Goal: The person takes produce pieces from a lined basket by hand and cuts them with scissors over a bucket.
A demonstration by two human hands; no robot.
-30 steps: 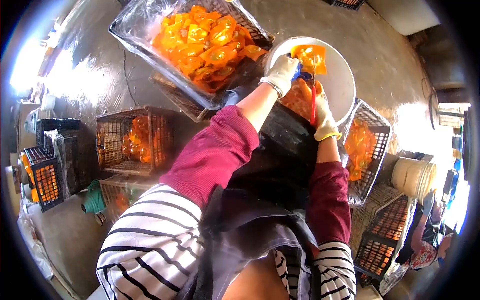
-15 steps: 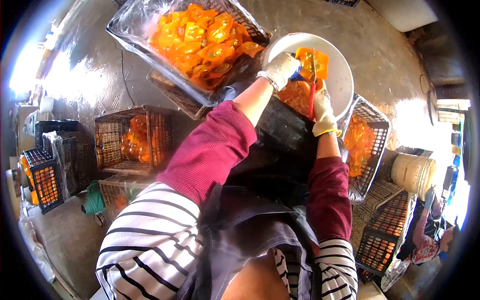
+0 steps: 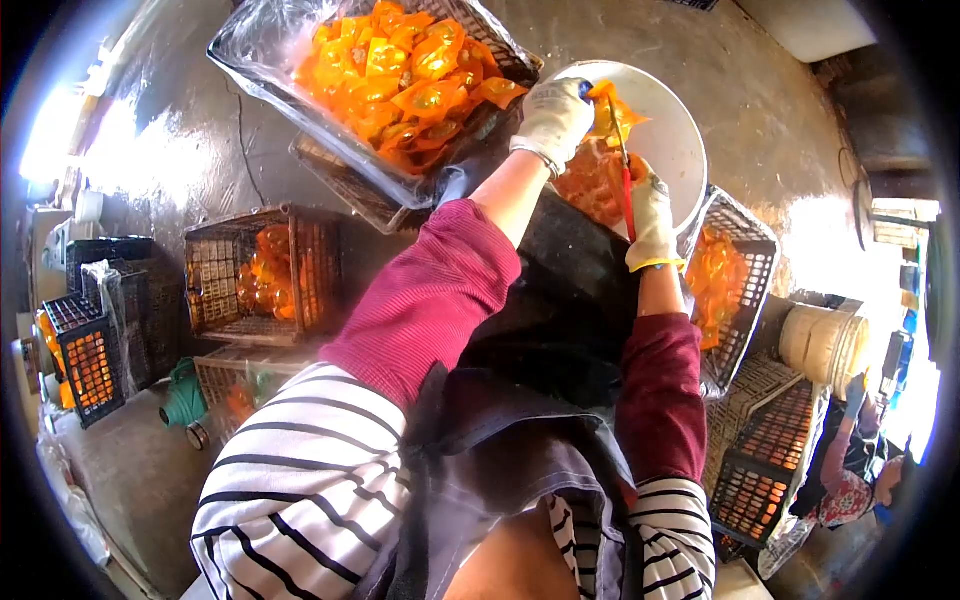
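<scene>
My left hand, in a pale glove with blue at the fingertips, pinches one side of an orange plastic packet above a white bucket. In my gloved right hand are red-handled scissors, their blades pointing away from me and lying against the packet. Orange-pink pieces sit inside the bucket below my hands; what they are I cannot make out. A crate lined with clear plastic holds a heap of similar orange packets, left of the bucket.
To the right of the bucket stands a plastic-lined crate with more orange material. A brown crate lies on its side at left. Stacked black crates and a cream bucket are at right, near another person.
My left hand has shifted slightly toward me and turned, and the packet is now tilted and bunched against the blades. My right hand stays in nearly the same place with the scissors.
</scene>
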